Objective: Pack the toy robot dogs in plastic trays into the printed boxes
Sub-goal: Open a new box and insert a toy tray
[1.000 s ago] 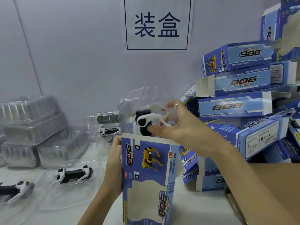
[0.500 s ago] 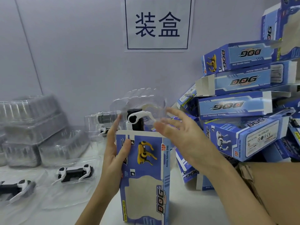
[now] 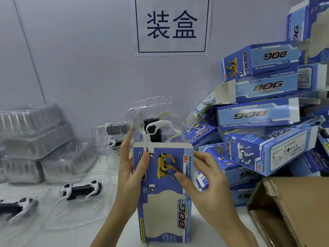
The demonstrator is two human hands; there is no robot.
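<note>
- The printed box (image 3: pixel 164 193) stands upright on the white table (image 3: pixel 213 234) in front of me, its open top flap raised and the yellow dog picture facing me.
- A clear plastic tray (image 3: pixel 156 120) sticks up out of the box's open top, only partly in; I can see the black-and-white toy robot dog (image 3: pixel 154 128) inside it above the box rim.
- My left hand (image 3: pixel 130 177) wraps the box's left edge, thumb pressed on the front face, fingers behind and reaching up beside the tray.
- My right hand (image 3: pixel 201 182) grips the box's right edge, thumb on the front near the dog picture, fingers curled around the side.
- To the left, two more toy dogs in open trays (image 3: pixel 81 190) lie flat on the table, well apart from the box.
- Behind them sit stacks of empty clear trays (image 3: pixel 37 139), and another trayed dog (image 3: pixel 114 132) stands just beside my left fingers.
- On the right, a heap of blue boxes (image 3: pixel 260 111) is piled against the wall.
- A brown carton (image 3: pixel 293 207) sits at the lower right, near my right forearm.
- A paper sign (image 3: pixel 171 25) with two large characters is on the wall above.
</note>
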